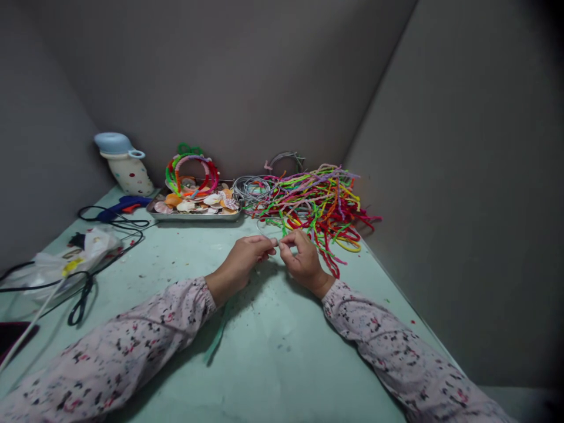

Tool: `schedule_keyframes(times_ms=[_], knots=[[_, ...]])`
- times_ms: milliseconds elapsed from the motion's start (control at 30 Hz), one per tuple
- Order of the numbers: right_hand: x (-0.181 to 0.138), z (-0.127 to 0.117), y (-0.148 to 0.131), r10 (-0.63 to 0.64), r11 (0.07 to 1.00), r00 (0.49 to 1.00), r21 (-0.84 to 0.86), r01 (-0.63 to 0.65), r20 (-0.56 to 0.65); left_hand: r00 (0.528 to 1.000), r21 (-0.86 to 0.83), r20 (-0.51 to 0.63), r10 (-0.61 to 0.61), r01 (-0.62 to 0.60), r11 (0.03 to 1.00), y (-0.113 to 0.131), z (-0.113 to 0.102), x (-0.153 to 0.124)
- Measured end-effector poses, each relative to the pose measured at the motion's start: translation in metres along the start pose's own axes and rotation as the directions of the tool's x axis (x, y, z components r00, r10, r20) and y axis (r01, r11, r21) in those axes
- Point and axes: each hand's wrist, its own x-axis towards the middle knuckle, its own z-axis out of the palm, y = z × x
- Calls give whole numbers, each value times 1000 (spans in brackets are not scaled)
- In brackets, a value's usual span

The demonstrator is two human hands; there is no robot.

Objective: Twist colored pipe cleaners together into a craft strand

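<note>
Over the middle of the table, my left hand (244, 258) and my right hand (302, 255) meet with their fingertips almost touching. Both pinch a thin grey wire loop (259, 225), whose curve shows just beyond my fingers. Bits of green pipe cleaner show behind my right hand, but I cannot tell if they belong to the loop or to the pile. Straight behind lies a tangled heap of colourful pipe cleaners (317, 200). Coiled grey wire rings (255, 187) rest at its left side. A green strip (215, 341) lies below my left wrist.
A metal tray (198, 217) of seashells (211, 200) stands at the back, with wrapped colourful rings (194, 170) on it. Left of it are a white bottle with a blue lid (126, 164), a blue tool (123, 205), black cable (81, 305) and a plastic bag (53, 264). Grey walls enclose the table.
</note>
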Motion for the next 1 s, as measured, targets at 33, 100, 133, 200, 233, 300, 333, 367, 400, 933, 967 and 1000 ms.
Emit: schedule_keyframes(times_ms=[33, 100, 133, 200, 233, 300, 333, 367, 400, 933, 967, 1000], knots=[[0, 0, -1, 5, 1000, 1000, 7, -5, 2, 1000, -16, 4, -3, 3, 1000, 1, 0, -1], [0, 0, -2, 16, 1000, 1000, 14, -16, 5, 1000, -40, 8, -6, 6, 999, 1, 1, -2], [0, 0, -2, 21, 1000, 1000, 13, -21, 6, 1000, -49, 9, -10, 10, 999, 1, 1, -2], [1, 0, -2, 30, 1000, 1000, 2, -30, 6, 1000, -61, 10, -27, 27, 998, 0, 1, -2], [1, 0, -2, 34, 999, 999, -4, -34, 4, 999, -61, 6, -35, 36, 997, -1, 1, -1], [1, 0, -1, 34, 999, 999, -12, -34, -2, 999, -53, -13, -44, 43, 998, -3, 0, 0], [1, 0, 0, 33, 999, 999, -12, -33, -2, 999, -43, -29, -44, 43, 998, -4, 0, 1], [0, 0, 0, 32, 999, 999, -11, -32, -1, 998, -31, -44, -44, 43, 999, -4, 0, 2], [0, 0, 1, 31, 999, 1000, -9, -31, 2, 997, -20, -56, -43, 42, 999, -4, 0, 2], [-1, -1, -2, 57, 996, 998, 60, -59, 29, 999, -70, -29, 16, -18, 997, -7, 0, 2], [-1, -2, -3, 60, 996, 998, 64, -62, 32, 999, -63, -32, 22, -24, 998, -8, 0, 2], [-1, -2, -3, 63, 996, 997, 67, -65, 35, 999, -60, -34, 25, -27, 998, -7, 0, 2]])
